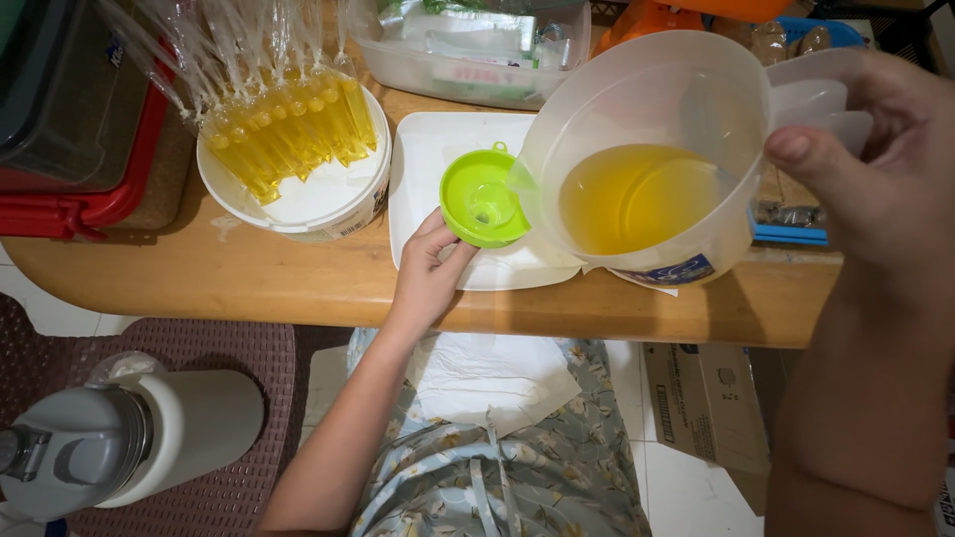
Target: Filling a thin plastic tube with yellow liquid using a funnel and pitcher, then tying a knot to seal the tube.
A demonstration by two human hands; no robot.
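Observation:
My right hand (875,179) grips the handle of a translucent plastic pitcher (647,99) holding yellow liquid (637,199). The pitcher tilts left, its spout right beside a green funnel (483,196). My left hand (430,267) holds the funnel from below, over a white rectangular tray (423,149). What hangs under the funnel is hidden by it. Left of the tray stands a white tub (308,204) with several long clear plastic tubes of yellow liquid (288,129) leaning in it.
A wooden table (199,273) carries it all. A clear container (468,60) sits at the back, red and dark bins (80,149) at the left. A grey-and-white flask (119,438) rests on a woven seat. A cardboard box (706,398) stands on the floor.

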